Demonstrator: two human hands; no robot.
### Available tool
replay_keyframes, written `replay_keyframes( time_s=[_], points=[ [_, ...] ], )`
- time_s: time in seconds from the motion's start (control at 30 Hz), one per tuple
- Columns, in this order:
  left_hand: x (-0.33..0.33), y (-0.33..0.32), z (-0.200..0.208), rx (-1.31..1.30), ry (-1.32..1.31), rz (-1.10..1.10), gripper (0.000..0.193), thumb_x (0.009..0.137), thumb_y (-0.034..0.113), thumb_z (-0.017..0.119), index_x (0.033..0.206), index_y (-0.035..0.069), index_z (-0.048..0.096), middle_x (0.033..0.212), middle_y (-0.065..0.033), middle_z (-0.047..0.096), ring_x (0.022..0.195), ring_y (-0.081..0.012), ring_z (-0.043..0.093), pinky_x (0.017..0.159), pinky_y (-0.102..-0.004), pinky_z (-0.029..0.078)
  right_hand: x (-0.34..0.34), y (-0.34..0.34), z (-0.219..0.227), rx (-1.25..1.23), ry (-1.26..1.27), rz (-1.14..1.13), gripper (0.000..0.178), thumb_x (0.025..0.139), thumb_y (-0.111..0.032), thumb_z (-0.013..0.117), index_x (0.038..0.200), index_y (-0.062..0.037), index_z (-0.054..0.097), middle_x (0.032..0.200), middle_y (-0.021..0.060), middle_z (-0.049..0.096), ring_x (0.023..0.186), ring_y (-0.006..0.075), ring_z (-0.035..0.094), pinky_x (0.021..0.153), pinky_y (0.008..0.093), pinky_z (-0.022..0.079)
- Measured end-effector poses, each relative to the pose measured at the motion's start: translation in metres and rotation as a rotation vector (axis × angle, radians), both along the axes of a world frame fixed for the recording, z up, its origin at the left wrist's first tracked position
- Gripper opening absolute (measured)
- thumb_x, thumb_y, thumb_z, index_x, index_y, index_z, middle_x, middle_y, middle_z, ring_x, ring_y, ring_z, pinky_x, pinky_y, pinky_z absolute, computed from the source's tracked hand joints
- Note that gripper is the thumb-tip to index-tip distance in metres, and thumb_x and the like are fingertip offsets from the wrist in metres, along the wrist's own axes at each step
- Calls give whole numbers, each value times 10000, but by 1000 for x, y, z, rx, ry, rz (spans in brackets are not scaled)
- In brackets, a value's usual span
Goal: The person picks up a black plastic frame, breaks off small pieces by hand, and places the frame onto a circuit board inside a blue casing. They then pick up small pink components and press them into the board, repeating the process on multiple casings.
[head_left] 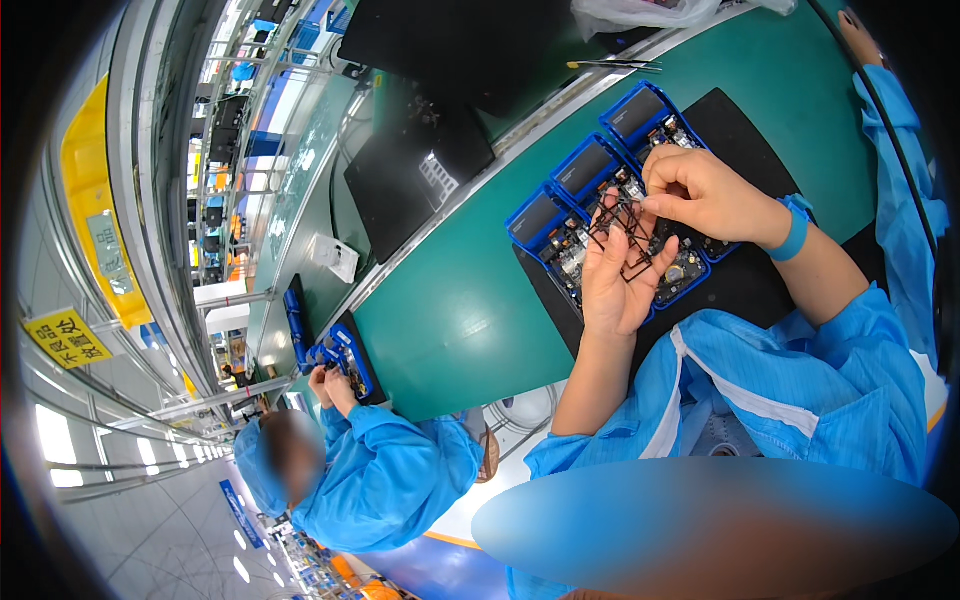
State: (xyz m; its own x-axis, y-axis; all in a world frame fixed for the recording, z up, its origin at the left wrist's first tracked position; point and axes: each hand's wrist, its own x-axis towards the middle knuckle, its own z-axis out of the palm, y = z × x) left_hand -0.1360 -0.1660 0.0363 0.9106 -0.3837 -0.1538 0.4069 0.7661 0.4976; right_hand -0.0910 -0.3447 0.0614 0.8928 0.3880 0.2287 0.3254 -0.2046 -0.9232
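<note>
My left hand (613,292) is turned palm up, with its fingers curled round several thin black frame-like parts (628,232). My right hand (718,192), a blue band at its wrist, meets it from the right. Its thumb and forefinger are pinched together at the upper end of those parts; what sits between the tips is too small to make out. Beneath both hands three blue cases stand in a row: a left one (536,217), a middle one (584,168) and a right one (637,113). Circuit boards and small components show inside, partly covered by my hands.
A black mat (748,135) lies under the cases on the green bench top (450,335). Tweezers (612,65) and a clear plastic bag (645,14) lie along the far edge. At left a co-worker (385,475) handles another blue case (352,350). Another person's sleeve (900,140) is at right.
</note>
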Motion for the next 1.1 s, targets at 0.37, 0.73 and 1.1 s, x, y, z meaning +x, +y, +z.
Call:
replay_keyframes(
  time_s=[0.37, 0.73, 1.1],
  points=[
    [0, -1, 2, 76, -36, 152, 272, 974, 193, 458, 1239, 140, 482, 1140, -54, 594, 1025, -176, 583, 714, -317, 508, 2, -3, -2, 132, 50, 24, 159, 811, -41, 620, 700, 14, 519, 831, 40, 506, 674, 92, 472, 556, 215, 395],
    [-3, -2, 6, 242, -67, 328, 298, 906, 47, 560, 1191, 66, 477, 976, -77, 593, 786, -137, 569, 653, -286, 471, 0, -3, 3, 290, 479, 109, 182, 896, -191, 583, 839, -19, 574, 720, 26, 576, 597, 72, 576, 463, 192, 439],
    [-2, -4, 3, 398, -274, 498, 274, 903, 16, 551, 1173, 26, 507, 1114, -150, 586, 747, -128, 547, 660, -272, 471, -5, -4, 11, 482, 631, 277, 143, 859, -126, 640, 865, -11, 554, 943, 82, 626, 844, 142, 638, 730, 270, 541]
  ],
)
